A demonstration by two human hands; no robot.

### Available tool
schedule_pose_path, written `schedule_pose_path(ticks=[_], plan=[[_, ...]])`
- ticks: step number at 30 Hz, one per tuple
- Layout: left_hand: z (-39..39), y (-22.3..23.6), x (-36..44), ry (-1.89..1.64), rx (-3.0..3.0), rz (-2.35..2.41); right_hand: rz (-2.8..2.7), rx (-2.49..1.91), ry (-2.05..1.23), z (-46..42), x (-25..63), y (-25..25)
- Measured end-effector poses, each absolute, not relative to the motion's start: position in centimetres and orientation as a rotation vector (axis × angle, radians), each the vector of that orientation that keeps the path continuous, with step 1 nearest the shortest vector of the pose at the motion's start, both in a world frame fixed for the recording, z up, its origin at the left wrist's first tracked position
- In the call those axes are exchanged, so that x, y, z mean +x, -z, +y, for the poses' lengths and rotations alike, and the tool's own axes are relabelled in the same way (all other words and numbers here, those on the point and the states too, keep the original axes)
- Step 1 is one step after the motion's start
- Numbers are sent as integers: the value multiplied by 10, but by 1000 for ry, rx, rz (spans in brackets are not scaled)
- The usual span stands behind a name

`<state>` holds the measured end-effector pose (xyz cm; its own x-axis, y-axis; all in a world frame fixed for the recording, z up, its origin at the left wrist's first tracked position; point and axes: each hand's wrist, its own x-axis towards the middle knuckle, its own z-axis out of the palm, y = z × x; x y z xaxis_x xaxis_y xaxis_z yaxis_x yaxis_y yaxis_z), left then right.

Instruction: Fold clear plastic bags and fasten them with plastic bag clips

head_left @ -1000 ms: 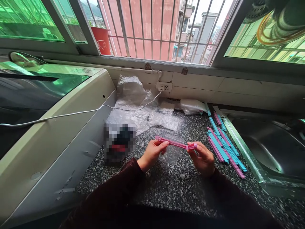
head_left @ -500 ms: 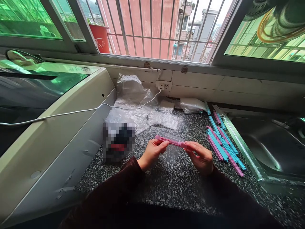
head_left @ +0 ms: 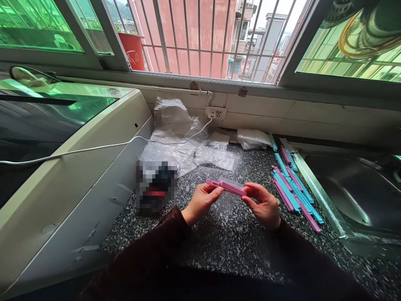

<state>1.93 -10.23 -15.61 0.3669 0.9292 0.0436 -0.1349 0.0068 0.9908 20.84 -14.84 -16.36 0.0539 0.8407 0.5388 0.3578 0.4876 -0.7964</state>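
A pink bag sealing clip (head_left: 232, 189) is held level between my two hands above the counter. My left hand (head_left: 202, 203) pinches its left end between thumb and fingers. At the other end, my right hand (head_left: 262, 205) grips the clip's tip, thumb below and fingers above. Part of a clear plastic bag (head_left: 226, 204) shows at the clip, its film sticking up behind and hanging below. Whether the clip is fully closed along the bag, I cannot tell.
Several pink and blue sealing clips (head_left: 294, 192) lie in a loose pile to the right, beside a metal sink (head_left: 340, 217). Clear plastic bags (head_left: 175, 144) are spread at the back left. A white cable (head_left: 103, 147) runs across to a wall socket. A blurred item (head_left: 156, 187) stands left.
The pink clip has turned a little, so its broad face shows more and its right end sits slightly lower. My right thumb and fingers have shifted around that end.
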Motion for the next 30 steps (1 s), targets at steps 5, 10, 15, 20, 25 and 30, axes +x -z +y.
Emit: schedule_pose_path(ticks=[5, 10, 15, 20, 25, 30], plan=[[-102, 158, 18, -1001, 1308, 804, -1388, -1130, -851, -147, 208, 158], [-104, 150, 19, -1029, 1325, 821, -1342, -1129, -980, -147, 207, 154], [-105, 145, 20, -1036, 1380, 806, -1361, -1156, -985, -147, 205, 152], [-105, 149, 19, -1025, 1479, 805, -1343, -1126, -974, -147, 203, 152], [-106, 148, 18, -1032, 1559, 801, -1337, -1142, -961, -147, 203, 152], [-106, 145, 18, -1044, 1571, 760, -1354, -1164, -937, -147, 203, 153]])
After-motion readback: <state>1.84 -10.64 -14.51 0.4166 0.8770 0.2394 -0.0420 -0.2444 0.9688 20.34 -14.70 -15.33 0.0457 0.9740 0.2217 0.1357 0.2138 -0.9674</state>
